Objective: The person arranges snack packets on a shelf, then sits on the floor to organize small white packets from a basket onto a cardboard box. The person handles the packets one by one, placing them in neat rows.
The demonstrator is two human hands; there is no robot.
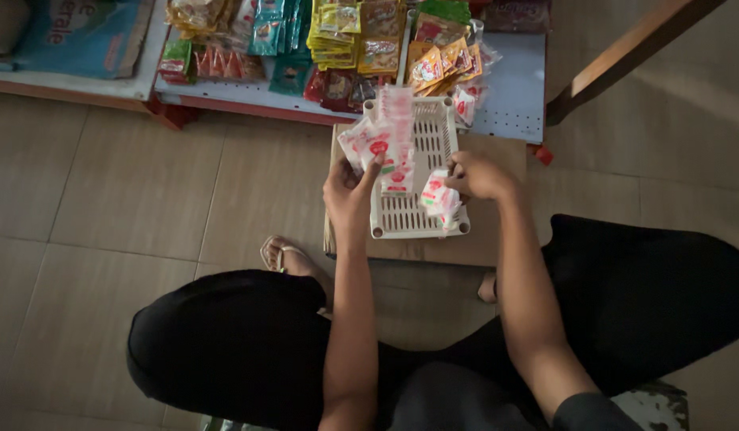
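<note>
Sachets (383,137), white with red print, fanned as bunch in left hand (349,190); fingers closed round lower ends, thumb pressed on front. Bunch stood over upper left part of white slatted basket (433,144), long axis running up and away from wrist. Right hand (474,175) pinched shut on second small sachet bundle (439,196), hanging below fingers at basket's right rim. Hands near, not touching; basket between them. Basket rested on cardboard sheet (497,239) on tiled floor, packet rack (513,96) beyond.
</note>
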